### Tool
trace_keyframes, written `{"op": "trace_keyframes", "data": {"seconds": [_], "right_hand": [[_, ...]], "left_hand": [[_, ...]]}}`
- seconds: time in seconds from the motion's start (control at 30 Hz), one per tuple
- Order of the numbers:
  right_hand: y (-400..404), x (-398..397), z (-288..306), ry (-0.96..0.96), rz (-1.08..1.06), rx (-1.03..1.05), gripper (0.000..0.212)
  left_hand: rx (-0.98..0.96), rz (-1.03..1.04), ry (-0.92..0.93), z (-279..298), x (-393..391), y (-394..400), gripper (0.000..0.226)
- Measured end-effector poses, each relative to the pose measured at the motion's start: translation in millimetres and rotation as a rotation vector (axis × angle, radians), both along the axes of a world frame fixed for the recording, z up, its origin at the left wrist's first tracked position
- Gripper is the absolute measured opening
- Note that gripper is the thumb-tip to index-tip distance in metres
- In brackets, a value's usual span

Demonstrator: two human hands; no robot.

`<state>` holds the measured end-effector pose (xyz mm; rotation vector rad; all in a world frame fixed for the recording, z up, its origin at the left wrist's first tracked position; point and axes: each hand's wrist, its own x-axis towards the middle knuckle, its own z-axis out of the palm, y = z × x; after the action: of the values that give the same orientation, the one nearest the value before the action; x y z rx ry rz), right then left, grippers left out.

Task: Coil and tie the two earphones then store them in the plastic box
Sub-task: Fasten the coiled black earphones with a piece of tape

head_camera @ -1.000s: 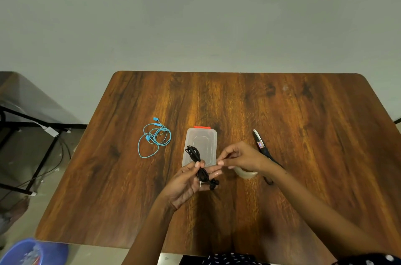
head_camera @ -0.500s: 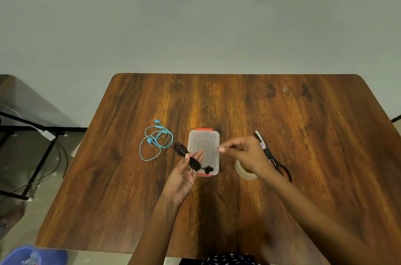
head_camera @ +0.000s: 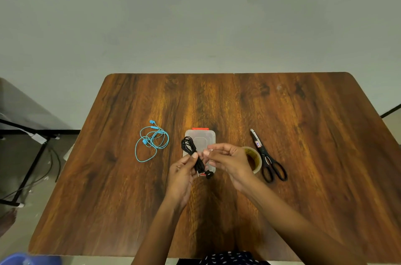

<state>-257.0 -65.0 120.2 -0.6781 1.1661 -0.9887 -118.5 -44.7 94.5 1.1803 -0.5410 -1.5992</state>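
Loose blue earphones point(head_camera: 152, 141) left of table centre, your left hand point(head_camera: 181, 174) pinching the coiled black earphones point(head_camera: 193, 155) over the shut plastic box point(head_camera: 200, 139), your right hand point(head_camera: 230, 161) pinching something small, unclear, bare table point(head_camera: 314, 199) toward every edge.

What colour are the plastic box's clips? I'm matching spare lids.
Red-orange; the far clip on the plastic box shows best in the head view.

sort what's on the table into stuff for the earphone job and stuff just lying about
For the job:
coiled black wired earphones, held in left hand
loose blue wired earphones
clear plastic box with red clips
roll of clear tape
black-handled scissors

Lying about:
nothing visible
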Motion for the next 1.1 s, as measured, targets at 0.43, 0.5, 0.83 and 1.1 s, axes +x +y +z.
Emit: {"op": "trace_keyframes", "data": {"seconds": [0.43,0.5,0.83,1.1], "right_hand": [[9.5,8.2,1.0,-0.238,-0.142,0.153,0.028],[9.6,8.2,3.0,-0.257,-0.141,0.155,0.026],[11.9,13.6,4.0,-0.159,-0.16,0.146,0.029],[10.6,18.1,3.1,-0.006,-0.16,0.12,0.022]], "left_hand": [[-0.081,0.121,-0.076,8.9,-12.7,8.7,0.022],[-0.086,0.127,-0.077,9.8,-12.5,8.2,0.023],[-0.041,0.166,-0.035,16.1,-26.6,12.1,0.021],[0.007,0.108,-0.029,14.4,-26.9,13.6,0.025]]}}
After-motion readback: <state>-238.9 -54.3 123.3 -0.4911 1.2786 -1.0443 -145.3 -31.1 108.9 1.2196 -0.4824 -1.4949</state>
